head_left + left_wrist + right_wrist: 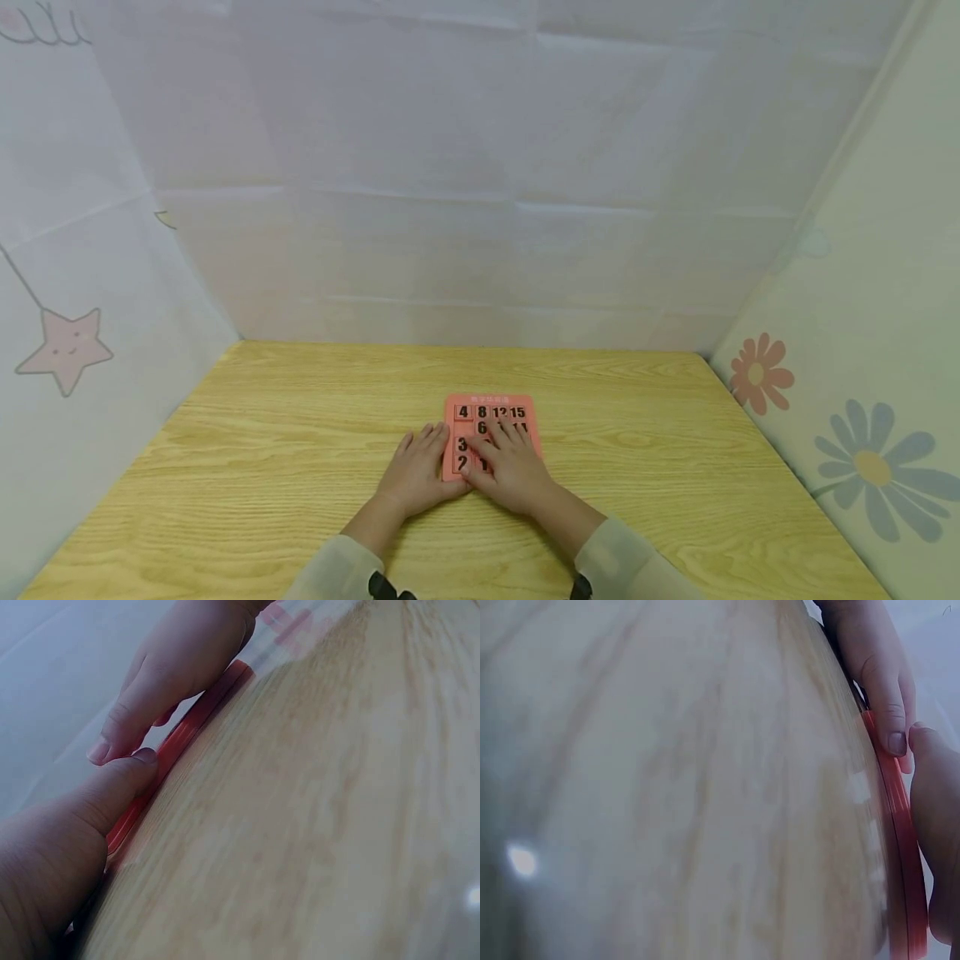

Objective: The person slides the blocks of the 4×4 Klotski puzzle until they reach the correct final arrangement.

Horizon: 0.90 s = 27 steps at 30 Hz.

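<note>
A pink number slide puzzle [489, 400] lies flat on the wooden table, its black-numbered tiles partly covered by fingers. Tiles 4, 8, 12 and 15 show along the top row, and a bare pink slot sits below the 4. My left hand [415, 473] rests at the puzzle's lower left corner, fingers straight along the left side and thumb against the front edge. Over the tiles lies my right hand [513, 473], its fingers spread and touching the middle and right of the board. The right thumb is near the bottom row. Several tiles are hidden under this hand.
The wood-grain table [300, 400] extends around the puzzle on all sides. A pale cloth wall [480, 208] rises behind its back edge. Side cloths carry a pink star [66, 348] at left and printed flowers [873, 469] at right.
</note>
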Tool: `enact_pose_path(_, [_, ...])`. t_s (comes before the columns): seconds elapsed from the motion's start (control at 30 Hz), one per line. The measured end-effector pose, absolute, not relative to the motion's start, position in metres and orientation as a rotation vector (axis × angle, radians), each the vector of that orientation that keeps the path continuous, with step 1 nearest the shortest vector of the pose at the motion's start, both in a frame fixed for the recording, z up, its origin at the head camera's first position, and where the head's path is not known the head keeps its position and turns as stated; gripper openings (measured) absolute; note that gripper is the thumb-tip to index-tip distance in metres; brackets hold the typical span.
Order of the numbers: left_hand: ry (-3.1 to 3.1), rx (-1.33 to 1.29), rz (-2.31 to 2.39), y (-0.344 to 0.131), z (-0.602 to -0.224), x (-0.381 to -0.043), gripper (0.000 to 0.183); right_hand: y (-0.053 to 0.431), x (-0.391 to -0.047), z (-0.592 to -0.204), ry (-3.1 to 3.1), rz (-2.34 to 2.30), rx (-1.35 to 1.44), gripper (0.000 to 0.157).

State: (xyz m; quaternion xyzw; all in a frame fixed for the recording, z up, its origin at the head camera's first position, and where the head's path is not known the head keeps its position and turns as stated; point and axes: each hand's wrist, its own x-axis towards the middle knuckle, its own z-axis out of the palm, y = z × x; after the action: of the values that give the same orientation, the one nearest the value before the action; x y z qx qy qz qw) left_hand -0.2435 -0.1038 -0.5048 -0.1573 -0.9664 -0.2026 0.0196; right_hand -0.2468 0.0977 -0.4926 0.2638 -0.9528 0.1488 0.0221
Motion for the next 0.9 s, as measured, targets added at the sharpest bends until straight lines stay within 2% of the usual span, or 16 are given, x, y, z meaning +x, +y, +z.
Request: enact_pose_path(0.9, [-2.981,-0.489,-0.632,-0.1032,-0.5053,-0.2447,0.104,0.0972,-0.2501,-0.4926,-2.960,0.436,0.827,0.054])
